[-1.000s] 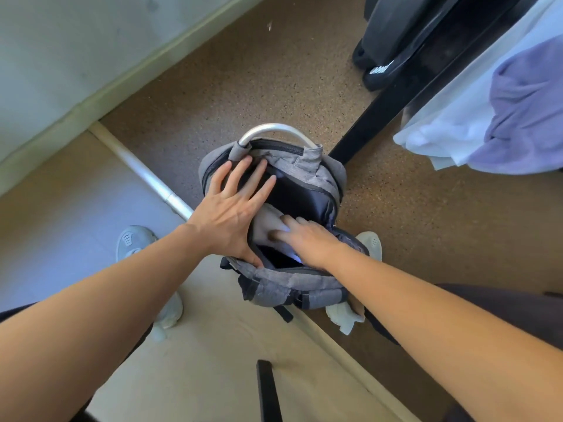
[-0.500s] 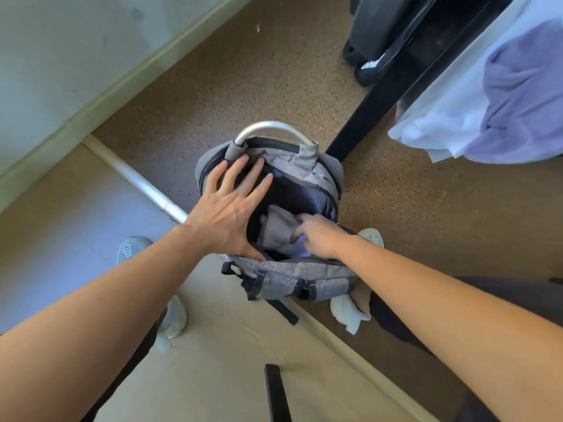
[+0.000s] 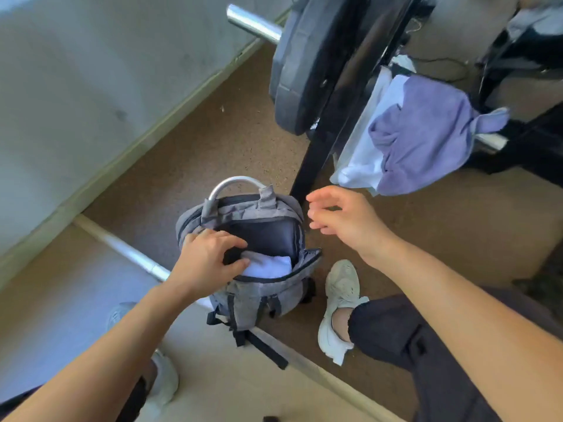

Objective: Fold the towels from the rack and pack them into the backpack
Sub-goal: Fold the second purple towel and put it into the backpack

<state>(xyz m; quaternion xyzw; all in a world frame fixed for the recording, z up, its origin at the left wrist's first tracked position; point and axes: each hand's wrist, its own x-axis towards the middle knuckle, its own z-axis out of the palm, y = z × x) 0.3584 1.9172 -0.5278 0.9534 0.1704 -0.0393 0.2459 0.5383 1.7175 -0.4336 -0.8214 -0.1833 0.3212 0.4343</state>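
A grey backpack (image 3: 262, 295) stands open on the floor between my feet. A pale folded towel (image 3: 268, 265) lies inside it. My left hand (image 3: 207, 257) grips the left edge of the bag's opening, fingers curled over the rim. My right hand (image 3: 338, 217) hovers empty in the air to the right of the bag, fingers loosely spread. A purple towel (image 3: 423, 135) and a white towel (image 3: 362, 156) hang over a bar of the black rack (image 3: 316, 159) at the upper right.
A barbell with a black weight plate (image 3: 301, 62) sits on the rack behind the bag. My white shoes (image 3: 339, 303) flank the backpack. A pale wall (image 3: 76, 86) runs along the left, and a metal strip (image 3: 128, 251) crosses the floor.
My right hand has come out of the backpack and risen toward the rack, leaving the towel inside. My left hand shifted from lying flat to gripping the bag's edge. The view tilted up.
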